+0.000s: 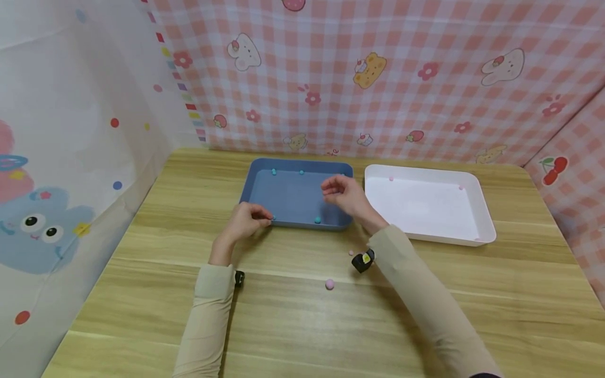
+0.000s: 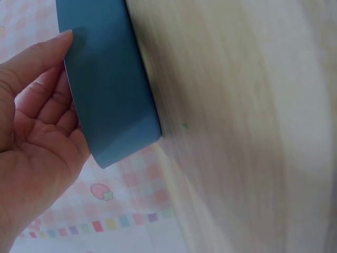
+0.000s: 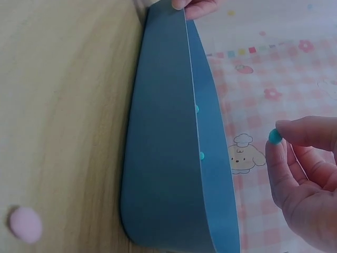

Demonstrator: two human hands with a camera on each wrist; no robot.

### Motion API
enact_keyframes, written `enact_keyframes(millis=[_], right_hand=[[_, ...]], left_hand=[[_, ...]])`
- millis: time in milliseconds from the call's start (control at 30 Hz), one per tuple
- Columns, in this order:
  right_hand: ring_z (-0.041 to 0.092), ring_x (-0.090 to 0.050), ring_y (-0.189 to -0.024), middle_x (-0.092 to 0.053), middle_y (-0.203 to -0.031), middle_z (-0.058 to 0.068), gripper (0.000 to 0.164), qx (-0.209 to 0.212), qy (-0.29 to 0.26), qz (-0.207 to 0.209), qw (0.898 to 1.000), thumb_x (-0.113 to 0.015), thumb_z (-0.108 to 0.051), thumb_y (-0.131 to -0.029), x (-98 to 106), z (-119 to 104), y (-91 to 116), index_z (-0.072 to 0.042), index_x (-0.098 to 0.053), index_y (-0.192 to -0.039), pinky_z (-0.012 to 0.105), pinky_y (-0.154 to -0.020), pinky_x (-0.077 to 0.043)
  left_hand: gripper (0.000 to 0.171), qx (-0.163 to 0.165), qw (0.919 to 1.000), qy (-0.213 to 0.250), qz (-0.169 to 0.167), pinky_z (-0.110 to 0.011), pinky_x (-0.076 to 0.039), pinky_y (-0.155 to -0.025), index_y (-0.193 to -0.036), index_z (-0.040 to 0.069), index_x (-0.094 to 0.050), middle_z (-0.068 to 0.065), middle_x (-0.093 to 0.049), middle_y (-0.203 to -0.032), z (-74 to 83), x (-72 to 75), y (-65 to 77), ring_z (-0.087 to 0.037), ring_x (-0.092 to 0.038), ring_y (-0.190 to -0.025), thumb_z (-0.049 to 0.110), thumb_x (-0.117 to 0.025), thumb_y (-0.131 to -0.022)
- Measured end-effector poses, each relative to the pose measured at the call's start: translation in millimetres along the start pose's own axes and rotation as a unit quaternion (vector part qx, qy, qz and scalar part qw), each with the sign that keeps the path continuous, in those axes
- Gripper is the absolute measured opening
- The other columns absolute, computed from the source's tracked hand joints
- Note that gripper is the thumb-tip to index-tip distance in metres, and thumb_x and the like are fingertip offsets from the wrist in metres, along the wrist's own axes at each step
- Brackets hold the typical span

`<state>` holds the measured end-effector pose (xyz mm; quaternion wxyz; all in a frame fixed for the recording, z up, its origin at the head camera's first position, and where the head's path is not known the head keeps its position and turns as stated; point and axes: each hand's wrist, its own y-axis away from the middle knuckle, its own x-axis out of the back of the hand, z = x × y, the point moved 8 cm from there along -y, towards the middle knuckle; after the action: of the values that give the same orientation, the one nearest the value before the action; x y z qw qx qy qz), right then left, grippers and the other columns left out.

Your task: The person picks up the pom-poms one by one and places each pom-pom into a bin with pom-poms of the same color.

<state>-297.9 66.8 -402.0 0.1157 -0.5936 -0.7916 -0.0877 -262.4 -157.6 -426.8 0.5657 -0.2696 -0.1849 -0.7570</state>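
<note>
The blue tray (image 1: 295, 197) has several small teal balls in it, among them one (image 1: 317, 220) by its near wall. At the tray's near left corner, my left hand (image 1: 246, 219) holds the rim. In the left wrist view the thumb lies over the outer wall (image 2: 108, 89), with the other fingers behind it. My right hand (image 1: 347, 194) is raised above the tray's right end. The right wrist view shows its thumb and a finger pinching a teal ball (image 3: 275, 136).
To the right of the blue tray stands a white tray (image 1: 423, 207) with a few pink balls near its walls. A larger pink ball (image 1: 330, 284) and a tiny pink one (image 1: 351, 253) lie on the wooden table (image 1: 283, 325). A checked cloth hangs behind.
</note>
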Motion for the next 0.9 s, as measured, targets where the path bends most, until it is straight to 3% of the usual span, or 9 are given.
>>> enact_keyframes(millis=[500, 900], right_hand=[[0.018, -0.059, -0.086, -0.062, -0.102, 0.019, 0.025, -0.033, -0.006, 0.037, 0.999, -0.063, 0.010, -0.083, 0, 2, -20, 0.007, -0.060, -0.107, 0.025, -0.075, -0.051], [0.019, -0.058, -0.087, -0.062, -0.100, 0.017, 0.027, -0.053, -0.004, 0.049, 0.997, -0.063, 0.011, -0.082, 1, 0, -36, 0.007, -0.060, -0.109, 0.027, -0.076, -0.052]], left_hand=[[0.006, 0.004, 1.0000, -0.003, -0.004, -0.027, -0.048, -0.067, -0.086, -0.004, -0.071, -0.014, -0.069, -0.082, 1.7, 1.1, 0.9, -0.019, -0.061, -0.075, -0.002, -0.067, -0.082], [0.006, 0.008, 0.9999, -0.006, -0.001, -0.024, -0.047, -0.066, -0.086, -0.004, -0.072, -0.013, -0.069, -0.082, -0.1, 1.5, 0.3, -0.017, -0.061, -0.074, -0.002, -0.068, -0.081]])
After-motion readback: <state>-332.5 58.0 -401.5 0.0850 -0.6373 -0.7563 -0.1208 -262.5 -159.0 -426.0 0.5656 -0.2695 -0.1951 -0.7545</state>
